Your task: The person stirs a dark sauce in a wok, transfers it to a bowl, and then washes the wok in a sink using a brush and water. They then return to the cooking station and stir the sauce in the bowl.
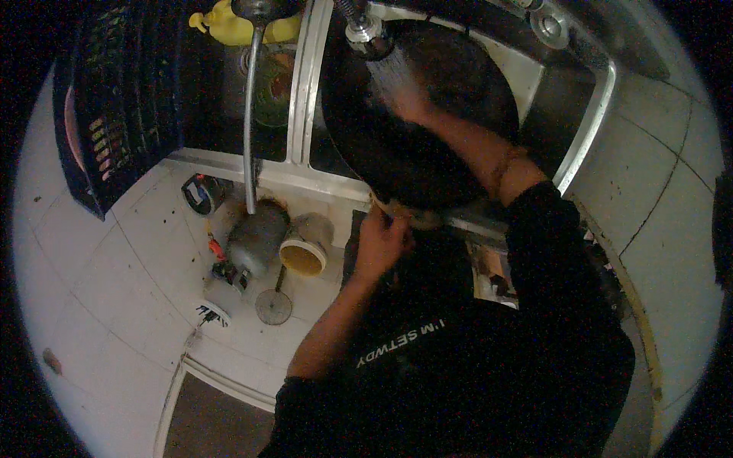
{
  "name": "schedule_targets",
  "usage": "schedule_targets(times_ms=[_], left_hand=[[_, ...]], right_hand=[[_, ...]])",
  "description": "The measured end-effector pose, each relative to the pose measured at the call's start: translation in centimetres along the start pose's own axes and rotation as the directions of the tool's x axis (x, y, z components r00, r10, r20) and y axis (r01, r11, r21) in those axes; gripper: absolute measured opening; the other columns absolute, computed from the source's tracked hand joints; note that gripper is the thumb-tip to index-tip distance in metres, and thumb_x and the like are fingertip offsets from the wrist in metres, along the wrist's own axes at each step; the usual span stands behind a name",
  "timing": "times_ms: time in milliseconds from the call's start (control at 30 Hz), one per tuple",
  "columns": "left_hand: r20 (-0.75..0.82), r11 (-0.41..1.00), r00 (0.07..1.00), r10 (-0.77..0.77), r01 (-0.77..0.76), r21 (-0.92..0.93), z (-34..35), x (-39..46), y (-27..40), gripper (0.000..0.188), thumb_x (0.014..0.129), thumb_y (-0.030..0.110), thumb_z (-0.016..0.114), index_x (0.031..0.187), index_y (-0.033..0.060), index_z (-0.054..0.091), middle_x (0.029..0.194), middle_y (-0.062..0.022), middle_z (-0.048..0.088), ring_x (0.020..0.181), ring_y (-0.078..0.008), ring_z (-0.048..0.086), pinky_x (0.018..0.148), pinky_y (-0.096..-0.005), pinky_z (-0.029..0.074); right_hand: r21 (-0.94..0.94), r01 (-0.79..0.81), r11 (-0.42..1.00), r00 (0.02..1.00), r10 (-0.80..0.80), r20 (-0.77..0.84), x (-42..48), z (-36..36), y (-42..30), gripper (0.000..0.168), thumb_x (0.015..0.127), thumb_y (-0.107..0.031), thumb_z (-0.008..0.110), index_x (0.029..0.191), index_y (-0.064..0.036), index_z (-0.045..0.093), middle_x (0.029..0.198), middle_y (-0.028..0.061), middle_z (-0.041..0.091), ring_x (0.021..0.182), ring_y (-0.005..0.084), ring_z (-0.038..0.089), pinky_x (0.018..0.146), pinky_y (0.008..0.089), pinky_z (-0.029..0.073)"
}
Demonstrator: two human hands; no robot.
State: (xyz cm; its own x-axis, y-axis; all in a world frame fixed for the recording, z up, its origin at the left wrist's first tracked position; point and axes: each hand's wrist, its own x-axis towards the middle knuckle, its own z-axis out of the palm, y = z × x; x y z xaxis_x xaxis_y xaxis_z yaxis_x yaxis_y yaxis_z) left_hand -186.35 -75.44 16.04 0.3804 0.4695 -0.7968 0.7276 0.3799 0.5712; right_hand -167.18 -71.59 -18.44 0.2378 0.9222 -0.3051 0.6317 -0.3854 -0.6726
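A large dark wok (452, 166) rests tilted in the right basin of a metal sink. Above its far left part hangs a spray faucet head (366, 34), with water falling from it. My right hand (411, 104) is inside the wok, in the spray, blurred; whether it holds anything cannot be told. At the near rim, my left hand (383, 237) is closed on the wok's edge or handle, where a pale brown, cloth-like piece (426, 217) shows beside the fingers.
The sink divider (303, 86) runs left of the wok. A yellow bottle (229, 26) and a ladle-like utensil with a long metal handle (252, 114) are over the left basin. A dark crate (126, 109) stands farther left. Below are a tub (303, 256), a rounded metal vessel (252, 246) and a round strainer (274, 307).
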Motion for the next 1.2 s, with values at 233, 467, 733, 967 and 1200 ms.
schedule_targets(times_ms=[233,467,733,967,1200], left_hand=[[-0.015,0.872,0.984,-0.180,0.153,-0.466,3.1,-0.4,0.5,0.038,0.095,0.016,0.059,0.124,0.0008,0.040,0.095,-0.0130,0.064,0.058,-0.0181,0.063,0.049,-0.0309,0.054],[-0.089,0.967,0.986,0.142,-0.157,-0.199,2.7,0.2,0.3,0.040,0.093,0.005,0.055,0.128,-0.0003,0.036,0.098,-0.0153,0.062,0.063,-0.0204,0.065,0.048,-0.0315,0.056],[-0.071,0.977,0.993,0.092,-0.103,-0.185,2.4,0.0,-0.5,0.038,0.091,0.000,0.050,0.125,-0.0018,0.036,0.102,-0.0164,0.061,0.068,-0.0221,0.066,0.049,-0.0325,0.058],[-0.070,0.921,0.997,-0.018,-0.010,-0.389,3.1,0.2,-0.3,0.047,0.090,-0.002,0.051,0.132,-0.0025,0.031,0.104,-0.0169,0.060,0.071,-0.0226,0.066,0.049,-0.0332,0.058],[-0.054,0.995,0.996,0.067,-0.071,-0.073,2.1,0.3,-0.7,0.042,0.092,0.009,0.054,0.130,-0.0001,0.037,0.111,-0.0144,0.058,0.086,-0.0246,0.062,0.071,-0.0353,0.055]], right_hand=[[-0.243,0.147,0.959,0.916,-0.040,0.398,-13.5,-8.2,4.5,0.034,0.090,-0.017,0.054,0.123,-0.012,0.062,0.123,0.0179,0.062,0.109,0.0374,0.060,0.090,0.0477,0.051],[-0.188,0.116,0.975,0.894,-0.185,-0.408,2.1,-3.3,4.2,0.027,0.093,-0.020,0.055,0.113,-0.004,0.065,0.117,0.0163,0.063,0.109,0.0347,0.059,0.092,0.0490,0.048],[0.193,0.251,0.949,0.872,-0.308,0.381,-14.7,-6.8,-5.1,0.024,0.083,-0.013,0.064,0.106,-0.007,0.069,0.114,0.0200,0.058,0.102,0.0381,0.058,0.088,0.0471,0.049],[-0.039,-0.076,0.996,0.954,0.061,-0.294,-3.4,-6.0,1.1,0.024,0.084,-0.017,0.065,0.103,-0.003,0.069,0.102,0.0178,0.063,0.092,0.0345,0.063,0.082,0.0443,0.051],[0.481,0.195,0.855,0.963,-0.260,0.072,-5.8,-6.5,-13.5,0.028,0.085,-0.025,0.068,0.105,-0.006,0.071,0.105,0.0187,0.068,0.100,0.0339,0.064,0.091,0.0464,0.049]])
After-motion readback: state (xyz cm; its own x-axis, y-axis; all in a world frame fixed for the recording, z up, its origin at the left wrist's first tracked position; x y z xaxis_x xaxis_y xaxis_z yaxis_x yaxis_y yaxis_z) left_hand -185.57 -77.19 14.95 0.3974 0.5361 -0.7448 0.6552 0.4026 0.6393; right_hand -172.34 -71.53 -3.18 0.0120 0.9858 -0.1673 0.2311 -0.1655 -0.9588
